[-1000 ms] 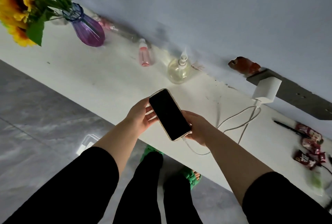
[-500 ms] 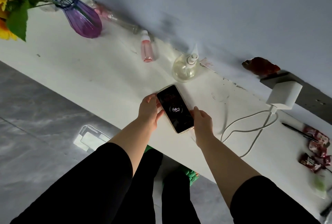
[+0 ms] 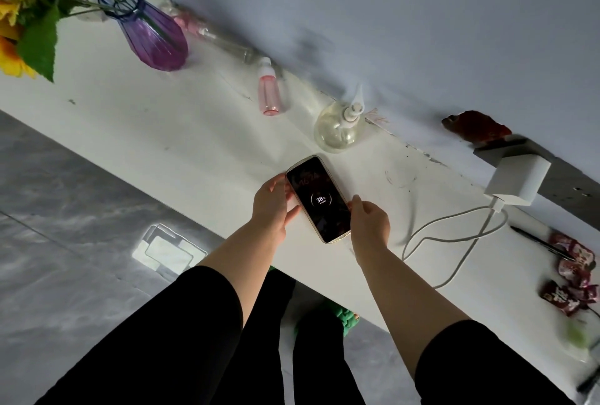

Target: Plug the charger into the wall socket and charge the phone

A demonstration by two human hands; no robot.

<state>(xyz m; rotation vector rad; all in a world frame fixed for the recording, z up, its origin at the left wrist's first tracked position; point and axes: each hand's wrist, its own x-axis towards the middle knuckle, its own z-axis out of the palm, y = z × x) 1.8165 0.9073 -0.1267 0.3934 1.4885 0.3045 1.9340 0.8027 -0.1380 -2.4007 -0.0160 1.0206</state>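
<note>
Phone (image 3: 319, 199) lies face up on the white shelf (image 3: 168, 132), near its front edge, screen lit with a charging ring reading 38%. Left hand (image 3: 272, 203) rests against the phone's left long edge, fingers loosely curled, touching rather than clamping. Right hand (image 3: 368, 221) sits at the phone's right edge near the bottom corner, fingers relaxed and part open; whether the fingertips actually pinch the casing cannot be told from this angle. White charger (image 3: 518, 179) is seated in the grey wall socket (image 3: 558, 177) at far right, and its white cable (image 3: 454, 236) loops across the shelf back toward the phone's near end, where the plug is hidden behind the right hand. Judgement: both plugging steps look done; the step in hand is setting the phone down. Next move calls only for lifting both hands clear without dragging the cable.
</note>
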